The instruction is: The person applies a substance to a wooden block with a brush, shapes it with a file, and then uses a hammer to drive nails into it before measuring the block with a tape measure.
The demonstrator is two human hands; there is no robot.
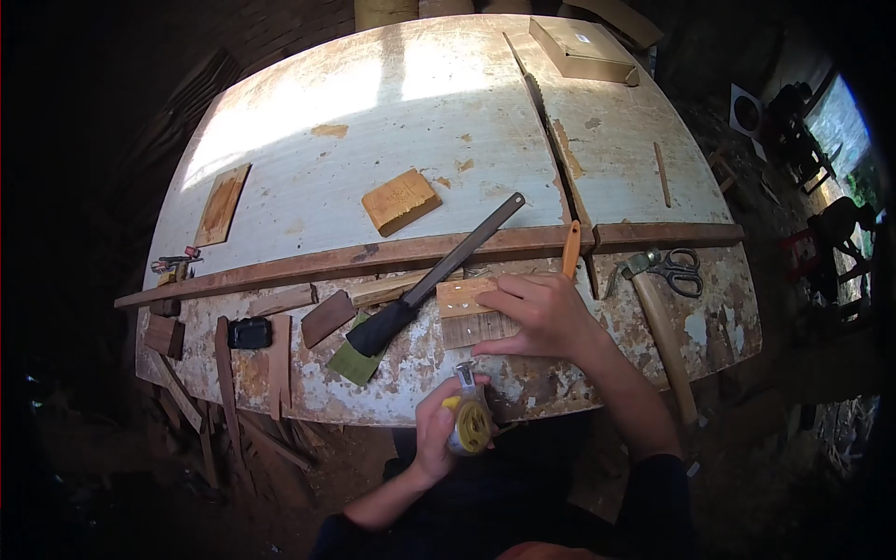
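My left hand [435,434] is wrapped round a yellow tape measure [471,427] at the table's near edge, with a short length of its blade sticking out towards the table. My right hand [541,319] grips the right end of a small wooden block [459,297], fingers on top and thumb at its near side. Small pale flecks lie on the block, and its near face looks greyer. Just left of the block lies a long flat file [467,245] with a black-wrapped handle [383,327], resting over a green piece [355,362].
A long wooden rail [373,257] crosses the worktable. Beyond it are a wood block [401,201], a flat board [223,203], a handsaw [551,131] and a cardboard box [583,51]. A hammer [665,341] and scissors [683,273] lie right; offcuts [280,364] and a black object [250,333] lie left.
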